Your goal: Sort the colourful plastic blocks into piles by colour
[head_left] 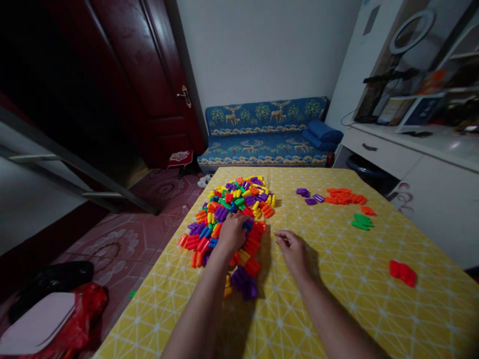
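Note:
A big heap of small ribbed plastic building pieces [224,202] in many colours lies on the left half of the table. My left hand [234,232] is in the heap's near right part, its fingers curled down among the pieces. A blue piece [247,226] shows beside those fingertips; whatever they grip is hidden. Just right of the heap, my right hand [294,248] hovers low over the cloth, fingers curled in and nothing visible between them. Farther right lie purple pieces [310,197], a group of orange ones [344,196], green ones [361,222] and red ones [403,272].
A yellow cloth with white lines covers the table [299,309]. Behind it stands a blue patterned sofa [262,144]. A white cabinet [422,199] is at the right. On the floor at left are a metal ladder-like frame [112,174] and a red bag [88,311].

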`<action>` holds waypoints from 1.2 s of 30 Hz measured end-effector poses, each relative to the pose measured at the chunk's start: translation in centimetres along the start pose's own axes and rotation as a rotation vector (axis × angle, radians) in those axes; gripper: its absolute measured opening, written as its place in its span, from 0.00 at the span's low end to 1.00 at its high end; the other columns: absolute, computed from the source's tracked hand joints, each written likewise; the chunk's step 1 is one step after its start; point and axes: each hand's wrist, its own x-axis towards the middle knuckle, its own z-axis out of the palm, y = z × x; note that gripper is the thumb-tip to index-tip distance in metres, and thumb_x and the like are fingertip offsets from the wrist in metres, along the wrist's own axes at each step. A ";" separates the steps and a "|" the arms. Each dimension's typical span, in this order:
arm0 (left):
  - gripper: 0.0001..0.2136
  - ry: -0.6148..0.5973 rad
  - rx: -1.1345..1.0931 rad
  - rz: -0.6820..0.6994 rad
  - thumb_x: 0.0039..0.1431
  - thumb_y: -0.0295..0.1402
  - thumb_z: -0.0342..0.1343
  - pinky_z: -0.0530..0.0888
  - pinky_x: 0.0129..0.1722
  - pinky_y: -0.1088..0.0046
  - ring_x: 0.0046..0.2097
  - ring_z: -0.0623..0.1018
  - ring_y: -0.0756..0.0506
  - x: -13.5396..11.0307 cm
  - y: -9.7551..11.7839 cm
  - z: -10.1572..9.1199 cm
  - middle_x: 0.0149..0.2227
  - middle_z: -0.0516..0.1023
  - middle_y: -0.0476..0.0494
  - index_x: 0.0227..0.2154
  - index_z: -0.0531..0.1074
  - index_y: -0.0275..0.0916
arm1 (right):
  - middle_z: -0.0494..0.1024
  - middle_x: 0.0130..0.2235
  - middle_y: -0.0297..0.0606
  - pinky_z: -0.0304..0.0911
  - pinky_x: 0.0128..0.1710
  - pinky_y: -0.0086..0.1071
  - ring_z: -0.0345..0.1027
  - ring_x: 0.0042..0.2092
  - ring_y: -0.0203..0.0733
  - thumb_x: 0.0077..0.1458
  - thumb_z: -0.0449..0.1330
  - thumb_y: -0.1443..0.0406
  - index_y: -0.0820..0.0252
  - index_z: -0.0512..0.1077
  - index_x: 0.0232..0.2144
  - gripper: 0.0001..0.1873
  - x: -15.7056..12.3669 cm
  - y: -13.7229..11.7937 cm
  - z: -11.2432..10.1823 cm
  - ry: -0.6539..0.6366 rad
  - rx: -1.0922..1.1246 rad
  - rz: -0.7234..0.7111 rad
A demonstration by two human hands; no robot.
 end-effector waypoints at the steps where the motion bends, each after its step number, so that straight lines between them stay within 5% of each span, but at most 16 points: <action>1: 0.23 -0.037 0.035 0.018 0.48 0.17 0.56 0.71 0.49 0.63 0.50 0.73 0.38 0.2 -0.1 0.2 0.46 0.79 0.41 0.46 0.77 0.44 | 0.82 0.38 0.32 0.70 0.38 0.35 0.75 0.38 0.42 0.55 0.56 0.62 0.46 0.76 0.37 0.10 -0.1 -0.1 -0.1 -0.005 -0.007 0.019; 6: 0.19 -0.012 0.136 0.002 0.48 0.21 0.59 0.71 0.44 0.65 0.46 0.72 0.39 0.4 0.3 1.8 0.43 0.78 0.40 0.42 0.79 0.48 | 0.82 0.38 0.31 0.70 0.38 0.34 0.75 0.38 0.41 0.54 0.57 0.62 0.45 0.77 0.37 0.10 -0.3 -0.7 -0.6 -0.011 0.027 0.059; 10: 0.16 0.089 0.106 -0.149 0.53 0.21 0.55 0.72 0.41 0.67 0.44 0.76 0.40 0.2 0.6 2.1 0.41 0.78 0.39 0.41 0.78 0.44 | 0.81 0.36 0.30 0.70 0.38 0.34 0.75 0.37 0.40 0.54 0.57 0.62 0.47 0.76 0.35 0.09 -0.3 -1.0 -0.5 -0.015 0.105 0.070; 13: 0.15 0.193 -0.066 -0.212 0.54 0.19 0.53 0.74 0.42 0.68 0.41 0.78 0.42 -0.5 1.3 2.1 0.40 0.80 0.40 0.41 0.78 0.40 | 0.81 0.35 0.33 0.71 0.38 0.34 0.75 0.36 0.41 0.56 0.56 0.59 0.49 0.76 0.36 0.09 -0.2 -1.5 -0.3 -0.016 0.235 0.102; 16: 0.17 0.232 -0.345 -0.137 0.52 0.17 0.53 0.75 0.42 0.69 0.40 0.80 0.45 -1.7 2.8 2.6 0.39 0.82 0.42 0.42 0.77 0.39 | 0.81 0.40 0.38 0.71 0.36 0.34 0.76 0.38 0.42 0.57 0.55 0.55 0.53 0.73 0.45 0.17 -0.3 -2.3 -0.2 -0.089 0.439 0.084; 19: 0.20 0.203 -0.553 -0.027 0.47 0.14 0.51 0.75 0.43 0.71 0.41 0.80 0.46 -2.9 4.6 3.8 0.40 0.82 0.44 0.41 0.77 0.38 | 0.78 0.50 0.37 0.70 0.47 0.36 0.73 0.49 0.44 0.55 0.59 0.55 0.51 0.71 0.52 0.21 -0.6 -2.9 -0.2 -0.179 0.525 -0.034; 24: 0.18 0.213 -0.590 -0.054 0.45 0.14 0.51 0.75 0.40 0.71 0.38 0.79 0.46 -3.6 5.4 5.1 0.35 0.81 0.45 0.36 0.76 0.37 | 0.80 0.46 0.36 0.69 0.51 0.37 0.73 0.49 0.42 0.58 0.58 0.60 0.51 0.75 0.46 0.14 -1.0 -2.9 0.2 -0.183 0.532 -0.126; 28: 0.15 0.215 -0.542 0.023 0.54 0.18 0.52 0.74 0.43 0.69 0.44 0.78 0.45 -3.9 4.3 5.2 0.42 0.79 0.41 0.41 0.76 0.38 | 0.79 0.44 0.40 0.70 0.49 0.38 0.74 0.46 0.43 0.60 0.56 0.60 0.54 0.76 0.44 0.13 0.4 -1.2 -1.0 0.050 0.386 -0.151; 31: 0.11 0.199 -0.546 0.041 0.57 0.21 0.52 0.74 0.42 0.70 0.43 0.78 0.45 -4.3 3.7 5.3 0.41 0.78 0.40 0.39 0.76 0.38 | 0.75 0.51 0.46 0.66 0.54 0.42 0.70 0.53 0.46 0.63 0.50 0.62 0.57 0.75 0.49 0.17 2.4 1.5 -3.2 0.241 0.103 -0.177; 36: 0.10 0.163 -0.577 0.055 0.57 0.21 0.52 0.74 0.41 0.72 0.40 0.77 0.46 -4.4 3.7 5.6 0.38 0.78 0.42 0.35 0.77 0.38 | 0.62 0.64 0.52 0.50 0.59 0.64 0.51 0.66 0.62 0.62 0.51 0.64 0.59 0.67 0.58 0.23 4.1 5.6 -5.0 0.026 -0.556 -0.078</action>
